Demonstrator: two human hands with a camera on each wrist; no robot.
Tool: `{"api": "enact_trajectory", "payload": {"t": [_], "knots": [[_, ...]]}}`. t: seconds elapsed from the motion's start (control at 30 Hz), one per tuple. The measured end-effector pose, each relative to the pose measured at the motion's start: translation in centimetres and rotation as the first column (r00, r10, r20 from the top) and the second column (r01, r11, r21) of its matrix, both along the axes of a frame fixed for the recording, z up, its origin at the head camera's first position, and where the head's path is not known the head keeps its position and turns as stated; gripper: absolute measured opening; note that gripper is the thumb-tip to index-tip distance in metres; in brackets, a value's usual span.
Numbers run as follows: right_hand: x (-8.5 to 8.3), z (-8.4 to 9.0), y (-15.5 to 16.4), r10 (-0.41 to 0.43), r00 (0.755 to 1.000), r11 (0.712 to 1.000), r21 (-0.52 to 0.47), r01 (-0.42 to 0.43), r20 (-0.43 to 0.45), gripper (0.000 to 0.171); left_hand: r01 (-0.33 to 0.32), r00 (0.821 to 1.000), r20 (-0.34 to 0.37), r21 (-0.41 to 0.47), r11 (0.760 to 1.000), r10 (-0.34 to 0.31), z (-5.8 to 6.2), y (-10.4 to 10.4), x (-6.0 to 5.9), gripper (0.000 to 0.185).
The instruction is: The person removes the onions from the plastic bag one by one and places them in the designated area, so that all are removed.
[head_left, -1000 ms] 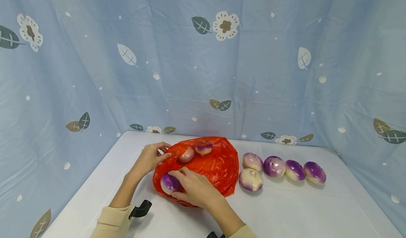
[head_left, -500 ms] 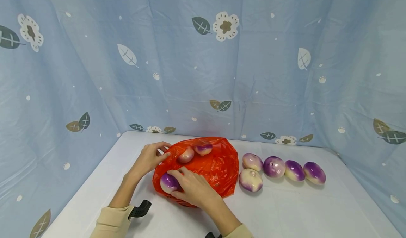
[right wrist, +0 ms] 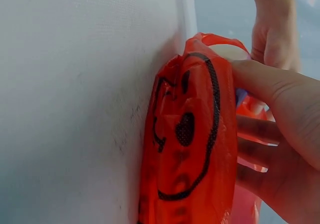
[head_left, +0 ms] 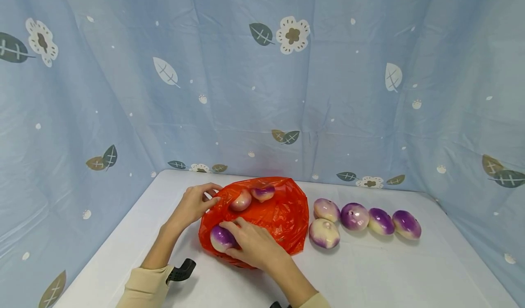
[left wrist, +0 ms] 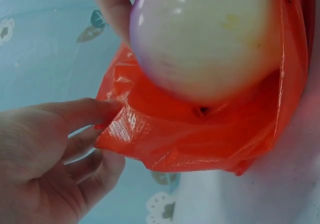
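Observation:
A red plastic bag (head_left: 283, 217) lies on its side on the white table with its mouth spread. My left hand (head_left: 194, 204) pinches the left part of its rim between thumb and fingers; in the left wrist view the red film (left wrist: 165, 144) stretches from those fingertips. Inside the bag's front left, my right hand (head_left: 256, 244) grips a glossy purple-and-white onion (head_left: 221, 238), thumb on the near side and fingers over the top. Two more onions, a pale one (head_left: 241, 201) and a purple-topped one (head_left: 263, 192), sit at the back of the bag. In the right wrist view the bag (right wrist: 195, 134) shows a printed black face.
To the right of the bag, several onions stand in a row, from a pale one (head_left: 326, 209) to a purple one (head_left: 407, 224). A white onion (head_left: 324, 233) sits in front of the row. A blue patterned curtain (head_left: 348, 94) surrounds the table (head_left: 369, 271).
My right hand and the onion in it shift slightly left, then back a little to the right, inside the bag. The left hand stays at the rim.

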State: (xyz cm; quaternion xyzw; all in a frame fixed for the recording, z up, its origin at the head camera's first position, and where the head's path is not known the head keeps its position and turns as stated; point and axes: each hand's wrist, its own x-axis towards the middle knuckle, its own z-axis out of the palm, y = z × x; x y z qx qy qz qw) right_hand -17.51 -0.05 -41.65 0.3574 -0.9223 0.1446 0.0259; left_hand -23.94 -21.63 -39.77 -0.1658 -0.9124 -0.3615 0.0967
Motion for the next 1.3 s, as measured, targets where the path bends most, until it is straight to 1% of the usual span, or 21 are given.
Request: {"api": "enact_trajectory", "payload": {"t": [0.3, 0.57, 0.87, 1.3], "knots": [[0.2, 0.3, 1.4, -0.022, 1.0, 1.0, 0.022, 0.021, 0.017, 0.062, -0.005, 1.0, 0.011, -0.006, 1.0, 0.005, 0.0, 0.1, 0.0, 0.026], [0.1, 0.2, 3.5, -0.058, 0.998, 0.998, 0.02, 0.057, 0.029, 0.063, -0.002, 1.0, 0.016, -0.001, 1.0, 0.002, 0.0, 0.1, 0.0, 0.025], [0.0, 0.3, 5.2, -0.076, 0.997, 0.997, 0.003, 0.076, 0.034, 0.061, -0.003, 1.0, 0.019, -0.003, 1.0, 0.004, -0.1, 0.2, -0.1, 0.025], [0.4, 0.3, 7.1, -0.082, 0.997, 0.997, 0.013, 0.082, 0.008, 0.06, 0.005, 1.0, 0.001, -0.009, 1.0, -0.005, 0.0, 0.2, 0.0, 0.025]]}}
